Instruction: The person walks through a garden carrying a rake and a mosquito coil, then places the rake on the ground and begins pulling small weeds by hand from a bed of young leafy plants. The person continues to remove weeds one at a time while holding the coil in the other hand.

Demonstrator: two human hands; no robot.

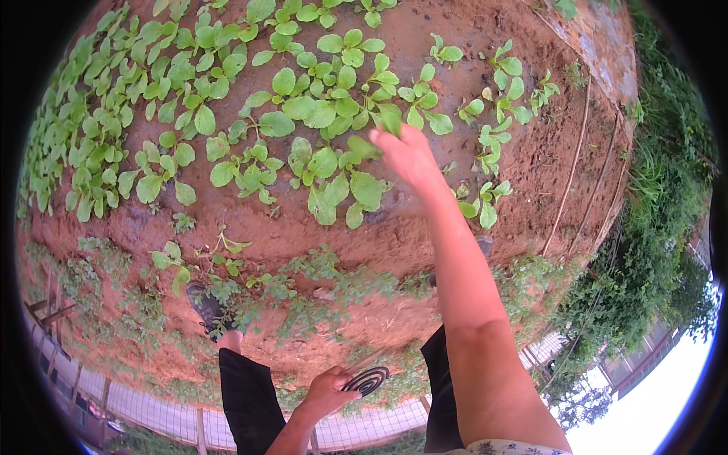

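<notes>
My right hand (pixel 407 154) reaches out over a bed of leafy green seedlings (pixel 322 163), its fingers closed on a green leaf (pixel 365 147). Motion blurs the leaf, so whether it is still attached to a plant I cannot tell. Low in front of me, between my knees, my left hand (pixel 328 390) grips a flat black spiral coil (pixel 367 381) by its edge. The coil looks like a mosquito coil, and a thin pale stick shows beside it.
Wet brown soil (pixel 425 205) surrounds the seedlings, which grow densest at the left. Low weeds (pixel 326 292) line the bed's near edge by my shoe (pixel 208 309). Thin sticks (pixel 572 167) lie at the right, before thick green bushes (pixel 660 197). A wire fence (pixel 144 402) runs at the lower left.
</notes>
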